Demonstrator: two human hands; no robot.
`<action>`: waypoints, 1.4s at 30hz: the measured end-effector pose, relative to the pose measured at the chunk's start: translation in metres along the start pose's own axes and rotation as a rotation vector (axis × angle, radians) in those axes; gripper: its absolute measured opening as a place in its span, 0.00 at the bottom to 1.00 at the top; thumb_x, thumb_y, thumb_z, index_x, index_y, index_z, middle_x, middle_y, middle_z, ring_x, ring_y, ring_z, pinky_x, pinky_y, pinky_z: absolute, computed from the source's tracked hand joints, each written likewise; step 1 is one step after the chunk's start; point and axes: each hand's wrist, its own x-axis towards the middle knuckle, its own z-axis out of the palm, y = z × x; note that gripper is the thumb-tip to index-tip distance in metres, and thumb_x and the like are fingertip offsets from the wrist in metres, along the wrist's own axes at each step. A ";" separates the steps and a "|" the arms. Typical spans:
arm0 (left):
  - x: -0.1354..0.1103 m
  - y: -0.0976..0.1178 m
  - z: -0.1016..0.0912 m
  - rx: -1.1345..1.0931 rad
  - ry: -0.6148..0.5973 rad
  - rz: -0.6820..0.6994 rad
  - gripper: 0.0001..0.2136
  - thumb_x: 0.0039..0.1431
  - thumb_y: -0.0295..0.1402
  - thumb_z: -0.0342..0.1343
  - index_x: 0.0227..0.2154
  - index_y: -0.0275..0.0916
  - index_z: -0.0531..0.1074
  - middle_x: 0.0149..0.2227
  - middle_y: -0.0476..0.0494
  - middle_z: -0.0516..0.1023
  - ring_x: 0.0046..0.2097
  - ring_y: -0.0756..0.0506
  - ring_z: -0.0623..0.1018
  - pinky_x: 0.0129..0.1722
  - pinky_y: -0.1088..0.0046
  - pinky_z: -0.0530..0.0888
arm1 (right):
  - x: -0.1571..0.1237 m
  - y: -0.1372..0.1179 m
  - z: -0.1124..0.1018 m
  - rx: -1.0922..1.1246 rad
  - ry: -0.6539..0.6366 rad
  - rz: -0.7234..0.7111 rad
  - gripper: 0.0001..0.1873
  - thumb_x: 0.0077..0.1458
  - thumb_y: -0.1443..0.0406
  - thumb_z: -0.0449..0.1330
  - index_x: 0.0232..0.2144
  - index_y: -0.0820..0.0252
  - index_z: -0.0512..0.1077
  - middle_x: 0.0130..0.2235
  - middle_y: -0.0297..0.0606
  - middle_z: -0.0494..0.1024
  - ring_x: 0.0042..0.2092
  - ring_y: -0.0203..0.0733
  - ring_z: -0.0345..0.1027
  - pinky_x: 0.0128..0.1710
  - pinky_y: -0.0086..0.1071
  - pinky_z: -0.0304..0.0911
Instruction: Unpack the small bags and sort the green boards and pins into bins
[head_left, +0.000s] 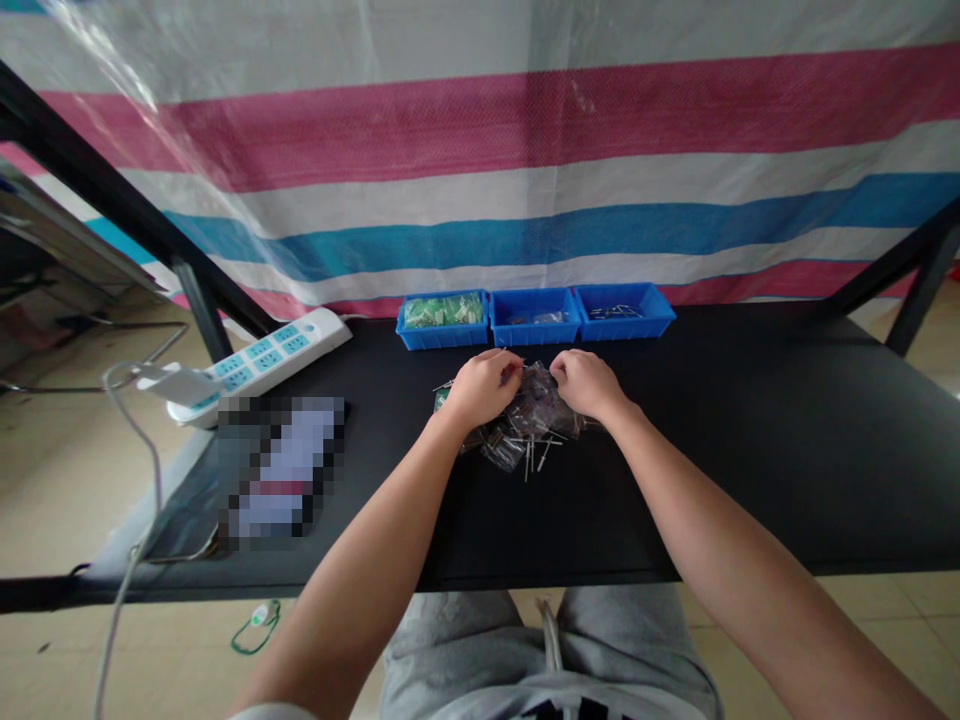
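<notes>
Plastic packets [538, 408], clear, heaped on the black counter [750, 430] among loose metal pins [544, 456], before three blue bins [535, 334] in a row. Left hand [484, 386]: at the heap's left, fingers curled inward. Right hand [589, 383]: at its right, fingers likewise curled; whether either pinches anything, cannot tell. White power strip [274, 362]: counter's left side.

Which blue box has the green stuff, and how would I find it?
Find the black table in front of the striped sheet. Along its far side, beyond the left hand, look for three blue boxes in a row; yours is the left box, nearest the white power strip. It's the only one showing green contents.
</notes>
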 end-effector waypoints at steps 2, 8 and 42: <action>0.000 -0.001 0.000 0.007 -0.010 -0.003 0.08 0.58 0.29 0.51 0.35 0.37 0.76 0.35 0.43 0.78 0.36 0.46 0.77 0.38 0.71 0.72 | 0.001 -0.002 0.002 0.046 0.053 0.060 0.08 0.54 0.70 0.54 0.29 0.59 0.74 0.37 0.42 0.80 0.38 0.45 0.72 0.36 0.33 0.60; 0.000 0.002 -0.002 0.002 0.013 0.007 0.08 0.59 0.30 0.51 0.36 0.37 0.75 0.35 0.43 0.78 0.36 0.46 0.76 0.38 0.71 0.71 | 0.004 0.000 0.000 0.236 0.276 0.074 0.10 0.58 0.67 0.51 0.32 0.61 0.71 0.35 0.45 0.79 0.38 0.46 0.73 0.40 0.34 0.63; 0.001 0.012 -0.007 -0.129 0.041 -0.051 0.19 0.67 0.40 0.42 0.22 0.38 0.63 0.23 0.49 0.69 0.28 0.51 0.68 0.30 0.75 0.65 | -0.010 -0.021 -0.011 0.524 0.155 -0.270 0.10 0.58 0.61 0.56 0.31 0.59 0.73 0.28 0.36 0.78 0.29 0.38 0.69 0.31 0.29 0.60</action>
